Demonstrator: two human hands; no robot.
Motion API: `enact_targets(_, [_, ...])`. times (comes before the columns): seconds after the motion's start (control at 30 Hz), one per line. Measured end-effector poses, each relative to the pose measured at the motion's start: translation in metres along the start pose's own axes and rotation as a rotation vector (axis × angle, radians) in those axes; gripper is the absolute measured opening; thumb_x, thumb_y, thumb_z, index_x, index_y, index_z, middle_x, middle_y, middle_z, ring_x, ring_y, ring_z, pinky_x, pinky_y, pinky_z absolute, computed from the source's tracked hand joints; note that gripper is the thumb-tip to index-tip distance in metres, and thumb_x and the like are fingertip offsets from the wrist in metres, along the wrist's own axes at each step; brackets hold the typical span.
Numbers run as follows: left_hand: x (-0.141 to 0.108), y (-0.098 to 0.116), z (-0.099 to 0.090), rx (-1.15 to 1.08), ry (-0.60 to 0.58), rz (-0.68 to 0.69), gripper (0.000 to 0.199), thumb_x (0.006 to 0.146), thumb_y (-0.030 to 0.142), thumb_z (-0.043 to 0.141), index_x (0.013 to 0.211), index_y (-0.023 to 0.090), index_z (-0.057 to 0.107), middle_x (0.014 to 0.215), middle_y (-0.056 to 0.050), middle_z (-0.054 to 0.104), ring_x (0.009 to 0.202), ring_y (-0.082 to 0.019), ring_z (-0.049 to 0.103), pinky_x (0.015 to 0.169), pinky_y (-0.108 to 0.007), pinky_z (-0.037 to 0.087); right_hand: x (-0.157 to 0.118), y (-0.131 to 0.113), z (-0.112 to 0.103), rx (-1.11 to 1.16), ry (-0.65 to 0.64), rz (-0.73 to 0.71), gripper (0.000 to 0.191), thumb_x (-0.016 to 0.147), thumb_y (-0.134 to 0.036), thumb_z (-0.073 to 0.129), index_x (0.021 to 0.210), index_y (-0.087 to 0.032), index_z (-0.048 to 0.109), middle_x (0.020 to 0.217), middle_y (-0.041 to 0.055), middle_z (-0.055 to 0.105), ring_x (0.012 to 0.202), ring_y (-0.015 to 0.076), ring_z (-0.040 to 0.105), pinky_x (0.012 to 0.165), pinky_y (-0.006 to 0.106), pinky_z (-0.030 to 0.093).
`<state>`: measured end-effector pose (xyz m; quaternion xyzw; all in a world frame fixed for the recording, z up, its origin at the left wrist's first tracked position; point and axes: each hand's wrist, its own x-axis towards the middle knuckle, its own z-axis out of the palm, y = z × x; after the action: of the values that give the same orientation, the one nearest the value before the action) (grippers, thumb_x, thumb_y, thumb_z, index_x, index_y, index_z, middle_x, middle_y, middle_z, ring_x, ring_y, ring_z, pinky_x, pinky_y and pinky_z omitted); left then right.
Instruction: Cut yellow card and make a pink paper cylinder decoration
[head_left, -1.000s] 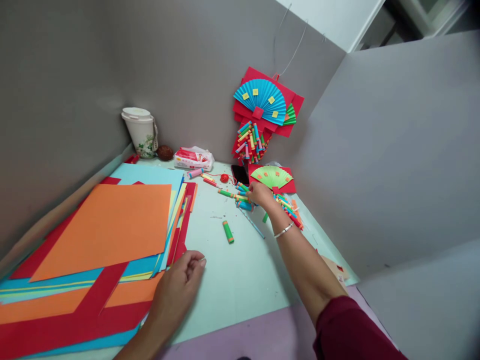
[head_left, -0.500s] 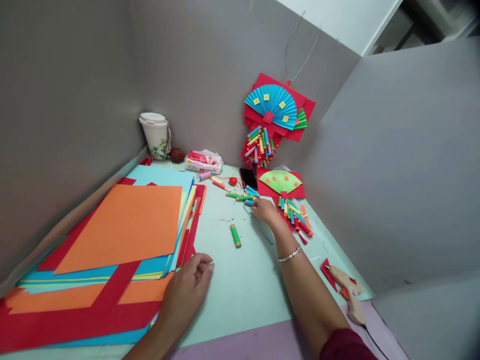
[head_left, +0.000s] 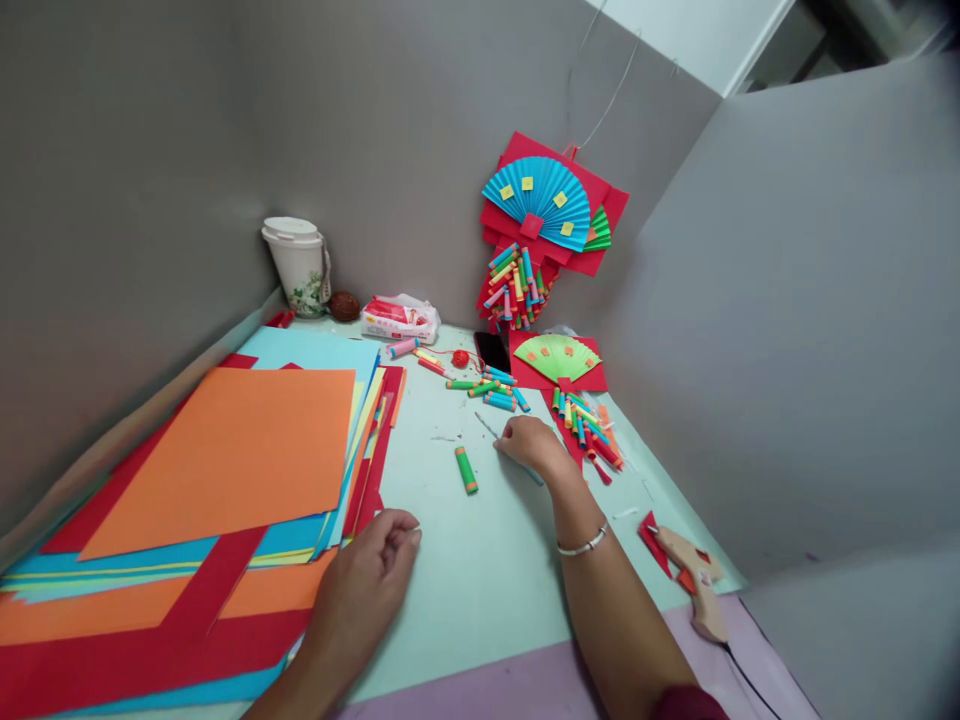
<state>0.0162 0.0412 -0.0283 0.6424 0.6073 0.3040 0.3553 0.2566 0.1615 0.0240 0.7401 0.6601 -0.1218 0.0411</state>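
Right hand [head_left: 529, 443] touches stick [head_left: 487, 428]; bare table [head_left: 480, 560] between hands.

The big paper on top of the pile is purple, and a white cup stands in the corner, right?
Not quite. In the head view the top sheet of the paper pile is orange, not purple. The white cup does stand in the corner.

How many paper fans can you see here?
3. A blue fan hangs on the grey wall, a green fan peeks out just behind it to the right, and another green fan lies flat on the table below. More may be hidden behind the red backing.
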Motion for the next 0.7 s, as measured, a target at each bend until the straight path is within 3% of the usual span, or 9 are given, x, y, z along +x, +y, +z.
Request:
enact_targets(0.13, [0.0,0.001,0.0,0.011,0.0,0.005,0.025,0.085,0.044,0.045,0.09,0.024,0.059,0.073,-0.001,0.065,0.067,-0.019,0.062,0.062,-0.03,0.047,0.002,-0.002,0.003,-0.035,-0.004,0.047,0.027,0.096,-0.038,0.056,0.105,-0.014,0.065,0.104,0.0073,0.068,0.096,0.0203,0.065,0.085,0.041,0.052])
enact_targets(0.4, [0.0,0.002,-0.001,0.036,-0.008,-0.007,0.024,0.085,0.043,0.046,0.091,0.024,0.059,0.074,0.0,0.066,0.067,-0.019,0.064,0.061,-0.029,0.048,0.003,-0.005,0.009,-0.054,-0.005,0.056,0.029,0.096,-0.038,0.056,0.111,-0.015,0.063,0.111,0.0083,0.066,0.098,0.0209,0.064,0.087,0.042,0.052])
enact_targets(0.57, [0.002,0.002,-0.002,0.041,-0.018,-0.022,0.025,0.086,0.044,0.044,0.091,0.024,0.058,0.075,0.0,0.066,0.068,-0.019,0.064,0.062,-0.029,0.048,-0.007,-0.018,0.007,-0.022,0.062,0.035,0.034,0.096,-0.033,0.051,0.12,-0.011,0.06,0.12,0.0192,0.063,0.108,0.0267,0.063,0.086,0.037,0.048])
enact_targets(0.7, [0.003,0.002,-0.001,0.039,-0.028,-0.024,0.026,0.085,0.045,0.044,0.092,0.024,0.058,0.076,-0.001,0.067,0.069,-0.019,0.065,0.063,-0.029,0.048,-0.027,-0.035,0.005,0.032,0.038,-0.073,0.043,0.093,-0.052,0.047,0.114,-0.018,0.063,0.111,0.0149,0.07,0.102,0.0266,0.066,0.078,0.032,0.048])
